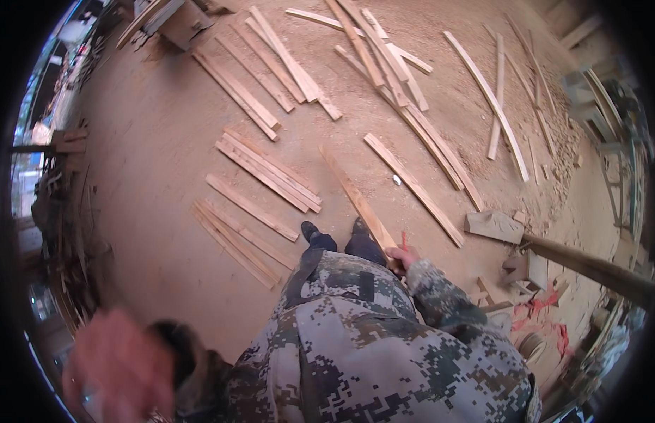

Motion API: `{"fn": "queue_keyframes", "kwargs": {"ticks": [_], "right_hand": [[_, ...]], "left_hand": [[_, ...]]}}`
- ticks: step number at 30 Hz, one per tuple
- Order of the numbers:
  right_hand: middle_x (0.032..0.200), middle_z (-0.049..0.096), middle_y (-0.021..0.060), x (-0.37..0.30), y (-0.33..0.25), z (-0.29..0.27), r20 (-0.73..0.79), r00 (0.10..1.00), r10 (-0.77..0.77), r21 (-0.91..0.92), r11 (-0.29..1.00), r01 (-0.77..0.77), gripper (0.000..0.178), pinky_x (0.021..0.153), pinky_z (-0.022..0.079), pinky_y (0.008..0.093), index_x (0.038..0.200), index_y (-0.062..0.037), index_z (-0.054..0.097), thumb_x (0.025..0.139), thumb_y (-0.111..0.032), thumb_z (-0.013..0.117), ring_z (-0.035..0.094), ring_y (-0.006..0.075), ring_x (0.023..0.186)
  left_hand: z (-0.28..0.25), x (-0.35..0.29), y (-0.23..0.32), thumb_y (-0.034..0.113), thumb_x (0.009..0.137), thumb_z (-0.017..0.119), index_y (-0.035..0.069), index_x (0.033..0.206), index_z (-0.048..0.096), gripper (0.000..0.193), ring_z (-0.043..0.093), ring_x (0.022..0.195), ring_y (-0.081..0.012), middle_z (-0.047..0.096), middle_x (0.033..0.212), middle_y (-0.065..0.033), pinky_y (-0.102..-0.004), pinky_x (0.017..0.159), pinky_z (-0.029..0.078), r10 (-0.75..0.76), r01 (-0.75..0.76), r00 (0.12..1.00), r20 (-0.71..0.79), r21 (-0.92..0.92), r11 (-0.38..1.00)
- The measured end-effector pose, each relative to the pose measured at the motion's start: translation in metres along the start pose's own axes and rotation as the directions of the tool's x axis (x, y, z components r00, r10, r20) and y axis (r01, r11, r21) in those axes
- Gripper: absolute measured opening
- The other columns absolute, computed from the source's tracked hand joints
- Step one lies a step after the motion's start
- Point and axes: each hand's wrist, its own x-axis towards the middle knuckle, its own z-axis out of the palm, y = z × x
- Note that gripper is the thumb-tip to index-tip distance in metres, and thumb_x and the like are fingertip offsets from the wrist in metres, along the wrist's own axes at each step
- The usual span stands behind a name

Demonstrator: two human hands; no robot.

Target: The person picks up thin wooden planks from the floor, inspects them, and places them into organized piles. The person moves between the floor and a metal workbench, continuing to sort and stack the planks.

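My right hand [405, 258], at the end of a camouflage sleeve, is closed around the near end of a long wooden strip [356, 197]. The strip points away to the upper left, over the floor in front of my shoes. From the same hand a thin red, pencil-like stick [403, 238] pokes up. My left hand [119, 370] is raised at the lower left, close to the camera and smeared by motion. Its fingers cannot be made out, and nothing distinct shows in it.
Several wooden strips [267, 173] lie in groups on the dusty floor [158, 211] ahead and to the left. More strips [426, 141] cross each other farther right. A wooden post [588, 266] with a block-like end [494, 227] juts in from the right, near red plastic scraps [542, 314].
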Motion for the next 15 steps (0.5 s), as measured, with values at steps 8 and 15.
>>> {"fn": "queue_keyframes", "kwargs": {"ticks": [8, 15], "right_hand": [[0.104, 0.067, 0.0027, -0.114, -0.042, -0.008, 0.314, 0.913, -0.261, -0.144, 0.937, 0.317, 0.081, 0.066, 0.047, 0.0233, 0.138, 0.0005, 0.054, 0.07, -0.037, 0.079, 0.061, 0.0102, 0.084], [0.134, 0.06, 0.0122, -0.17, -0.05, -0.003, 0.449, 0.846, -0.288, -0.109, 0.922, 0.372, 0.1, 0.108, 0.04, 0.0339, 0.145, 0.0067, 0.044, 0.064, -0.029, 0.089, 0.055, 0.0214, 0.126]], "left_hand": [[-0.047, -0.161, -0.249, 0.013, 0.094, 0.064, -0.007, 0.144, 0.033, 0.061, 0.066, 0.102, -0.0301, 0.061, 0.125, -0.0241, -0.0417, 0.09, 0.054, -0.654, 0.523, 0.11, -0.748, -0.516, 0.678], [-0.111, -0.163, -0.286, 0.025, 0.1, 0.058, -0.001, 0.129, 0.049, 0.04, 0.064, 0.105, -0.0336, 0.064, 0.113, -0.0181, -0.0465, 0.098, 0.05, -0.685, 0.074, 0.181, -0.706, -0.684, 0.725]]}}
